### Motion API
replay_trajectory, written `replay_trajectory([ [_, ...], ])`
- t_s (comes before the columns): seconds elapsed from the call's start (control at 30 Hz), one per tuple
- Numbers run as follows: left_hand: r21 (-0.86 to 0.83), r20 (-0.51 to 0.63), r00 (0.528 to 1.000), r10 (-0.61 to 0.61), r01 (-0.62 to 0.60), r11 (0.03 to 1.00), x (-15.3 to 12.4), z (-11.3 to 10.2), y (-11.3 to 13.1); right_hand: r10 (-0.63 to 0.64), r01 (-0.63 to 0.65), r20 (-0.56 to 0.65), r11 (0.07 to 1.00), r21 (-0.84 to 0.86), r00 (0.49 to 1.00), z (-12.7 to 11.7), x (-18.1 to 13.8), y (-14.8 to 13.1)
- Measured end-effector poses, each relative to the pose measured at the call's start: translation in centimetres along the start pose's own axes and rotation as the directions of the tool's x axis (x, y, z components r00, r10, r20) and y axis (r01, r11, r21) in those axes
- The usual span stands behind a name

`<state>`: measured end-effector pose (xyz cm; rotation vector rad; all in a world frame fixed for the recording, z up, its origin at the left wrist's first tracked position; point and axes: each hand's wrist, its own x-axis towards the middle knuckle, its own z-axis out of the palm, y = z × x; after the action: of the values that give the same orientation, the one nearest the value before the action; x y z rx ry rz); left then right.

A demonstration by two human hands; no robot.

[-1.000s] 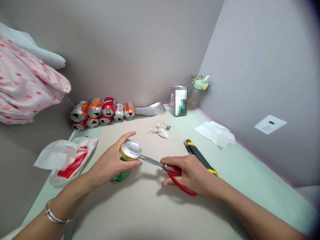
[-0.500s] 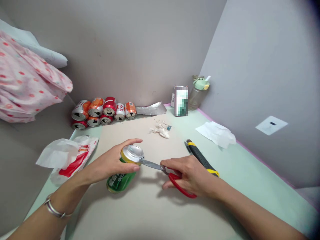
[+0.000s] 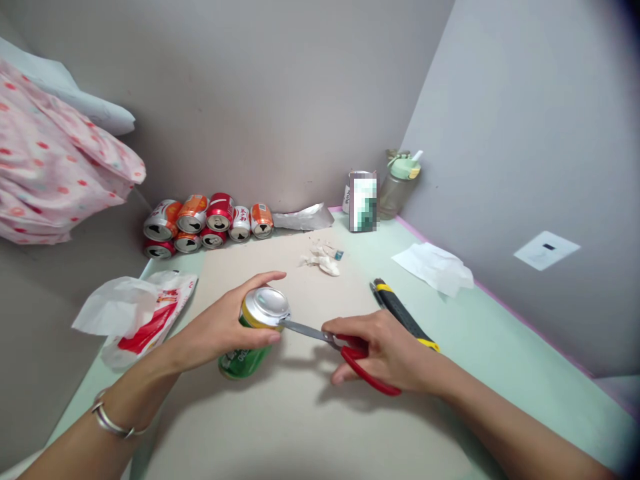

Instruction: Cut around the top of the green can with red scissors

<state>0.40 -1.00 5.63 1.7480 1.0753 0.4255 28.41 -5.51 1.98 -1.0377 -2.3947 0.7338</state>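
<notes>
My left hand [image 3: 227,327] is wrapped round a green and yellow drink can [image 3: 245,363], held tilted with a silver end facing up. Red-handled scissors [image 3: 363,370] are gripped in my right hand [image 3: 383,353], its fingers at the handles. The blade tips meet the can just under its silver rim, on the right side. How far the tips go into the metal I cannot tell. Just beyond my right hand lies a black and yellow utility knife [image 3: 405,317].
Several empty cans [image 3: 187,217] are stacked against the wall, with a cut metal sheet [image 3: 305,217] beside them. A plastic bag [image 3: 150,323] lies left, crumpled tissue [image 3: 323,263] mid-board, white paper [image 3: 435,267] right. A bottle [image 3: 397,190] stands in the corner behind a blurred upright object [image 3: 363,203].
The can has tipped slightly, its lower end shifting a little right and up. My right hand and the scissors have moved slightly right, the tips still at the can's rim.
</notes>
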Motion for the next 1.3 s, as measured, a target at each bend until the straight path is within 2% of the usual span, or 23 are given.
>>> replay_trajectory([
  [0.1, 0.006, -0.011, 1.000, -0.003, 0.003, 1.000, -0.2, 0.1, 0.3, 0.018, -0.019, 0.025, 1.000, 0.023, 1.000, -0.1, 0.0, -0.1],
  [0.27, 0.030, -0.051, 0.998, -0.025, 0.026, 0.999, -0.2, 0.1, 0.3, -0.004, -0.005, -0.071, 0.992, -0.126, 0.997, 0.6, 0.0, 0.2],
  [0.33, 0.038, -0.075, 0.997, -0.022, 0.025, 0.999, -0.1, 0.2, 0.3, -0.004, -0.008, -0.084, 0.991, -0.137, 0.996, 0.7, 0.0, 0.1],
  [0.6, 0.094, -0.187, 0.982, -0.030, 0.049, 0.994, -0.3, 1.0, 1.1, 0.102, -0.103, 0.031, 0.994, 0.032, 0.994, -0.2, 0.1, -0.2],
  [0.77, 0.078, -0.199, 0.979, -0.038, 0.055, 0.995, -0.2, 1.1, 1.0, 0.107, -0.108, 0.033, 0.994, 0.032, 0.994, -0.1, 0.1, 0.0],
  [0.9, 0.025, -0.153, 0.988, -0.022, 0.026, 0.999, 0.0, 0.9, 0.3, 0.061, -0.061, -0.019, 0.998, -0.027, 0.998, 0.3, 0.1, 0.3],
  [1.13, -0.069, 0.071, 0.997, -0.028, 0.033, 0.997, 0.1, 0.0, -0.1, -0.090, 0.077, -0.102, 0.990, -0.121, 0.991, 1.2, -0.1, 0.9],
  [1.3, -0.128, 0.142, 0.989, -0.033, 0.051, 0.990, 0.1, -0.2, -0.1, -0.131, 0.118, -0.102, 0.985, -0.126, 0.986, 1.3, -0.1, 1.0],
])
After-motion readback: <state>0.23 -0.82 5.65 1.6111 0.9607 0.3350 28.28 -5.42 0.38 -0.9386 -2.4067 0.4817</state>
